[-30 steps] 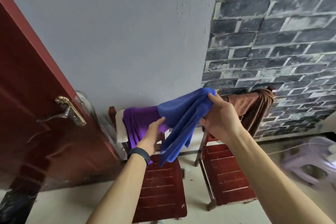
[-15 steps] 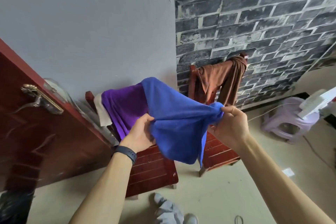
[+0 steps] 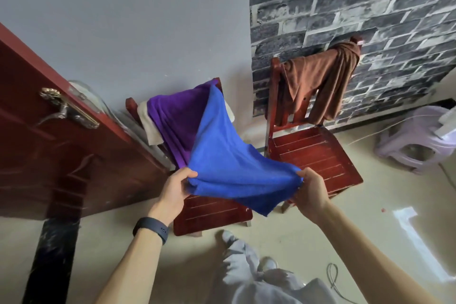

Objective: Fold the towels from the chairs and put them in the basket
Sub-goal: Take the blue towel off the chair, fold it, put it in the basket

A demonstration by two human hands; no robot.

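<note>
The left hand (image 3: 176,190) and right hand (image 3: 309,192) each pinch a corner of the blue towel (image 3: 227,160), stretched above the chair (image 3: 212,212) seat. A purple towel (image 3: 177,118) drapes that chair's back; a brown towel (image 3: 318,81) hangs to its right.

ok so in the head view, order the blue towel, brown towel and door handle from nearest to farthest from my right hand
1. Blue towel, pinched in the right hand itself.
2. Brown towel, beyond the hand, over the back of the right chair.
3. Door handle, far left, past the left hand.
</note>
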